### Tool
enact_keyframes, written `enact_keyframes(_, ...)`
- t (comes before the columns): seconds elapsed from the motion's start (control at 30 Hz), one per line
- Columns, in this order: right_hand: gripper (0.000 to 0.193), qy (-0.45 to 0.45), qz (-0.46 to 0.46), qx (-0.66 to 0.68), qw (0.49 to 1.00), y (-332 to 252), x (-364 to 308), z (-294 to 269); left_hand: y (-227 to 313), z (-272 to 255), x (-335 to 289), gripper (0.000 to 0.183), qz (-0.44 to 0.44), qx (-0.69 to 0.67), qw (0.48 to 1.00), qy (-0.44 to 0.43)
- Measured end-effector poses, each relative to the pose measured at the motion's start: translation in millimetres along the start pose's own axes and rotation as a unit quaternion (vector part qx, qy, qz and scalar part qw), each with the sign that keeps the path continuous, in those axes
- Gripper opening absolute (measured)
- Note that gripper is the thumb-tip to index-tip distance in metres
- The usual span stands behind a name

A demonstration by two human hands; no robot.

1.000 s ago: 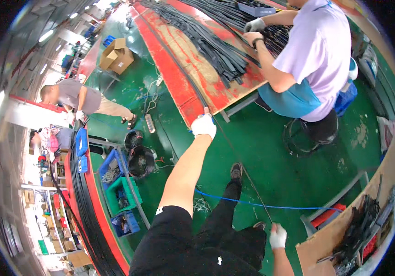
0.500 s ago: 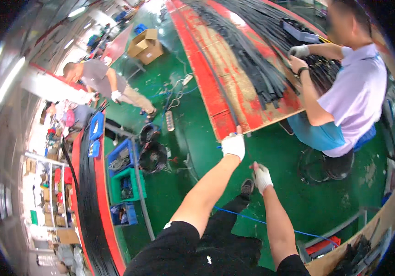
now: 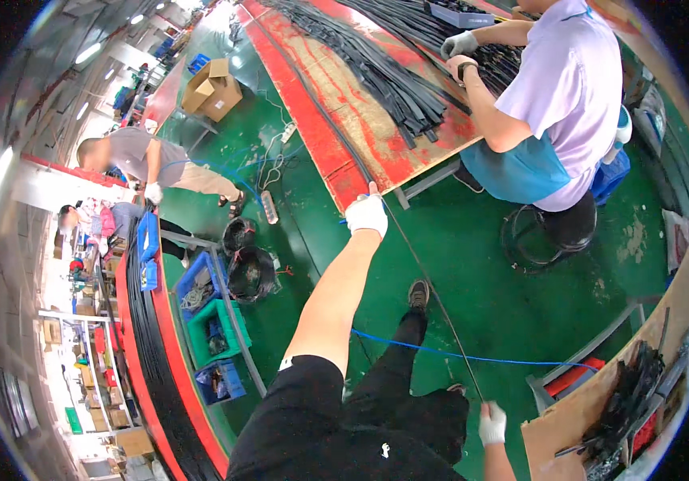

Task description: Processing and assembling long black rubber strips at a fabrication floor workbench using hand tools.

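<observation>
My left hand, in a white glove with bare fingertips showing, grips a long black strip at the near corner of the red-topped table. From that hand a thin dark rod or line runs down across the floor space to my right hand. My right hand, also white-gloved, is closed on its near end, low beside my leg. Whether strip and thin line are one piece, or one comes out of the other, I cannot tell. A bundle of flat black strips lies on the table.
A co-worker sits at the table's right, hands over black pieces. Another person bends at the far left. A blue hose crosses near my legs. Black bins, a power strip and a cardboard box stand around.
My right hand has moved down and back, away from my left hand, stretching out a long length of the thin dark line. My left hand keeps its grip at the table corner. The view has shifted.
</observation>
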State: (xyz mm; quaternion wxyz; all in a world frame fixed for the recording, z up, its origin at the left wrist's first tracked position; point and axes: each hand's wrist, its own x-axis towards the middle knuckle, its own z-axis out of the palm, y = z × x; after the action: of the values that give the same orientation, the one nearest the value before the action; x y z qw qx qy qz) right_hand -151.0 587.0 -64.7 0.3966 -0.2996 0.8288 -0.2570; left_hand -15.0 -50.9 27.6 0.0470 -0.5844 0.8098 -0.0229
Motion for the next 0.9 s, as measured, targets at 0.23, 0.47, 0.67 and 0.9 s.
enact_keyframes(0.23,0.036,-0.148,0.186,0.208,0.949,-48.2,69.2,-31.8,-8.8,8.8,-11.4,0.072,-0.009,-0.032,0.999,-0.011)
enact_keyframes(0.47,0.047,-0.135,-0.056,0.232,0.962,-310.4,323.1,108.1,15.9,-8.8,8.7,0.066,-0.033,-0.021,0.999,0.003)
enact_keyframes(0.67,0.053,-0.073,-0.038,0.199,0.977,-295.8,252.0,94.8,-11.1,14.2,-3.5,0.063,0.009,0.062,0.998,0.008)
enact_keyframes(0.9,0.049,-0.08,0.048,0.168,0.981,-116.3,100.2,44.2,12.8,12.1,-15.4,0.073,-0.013,0.003,1.0,0.006)
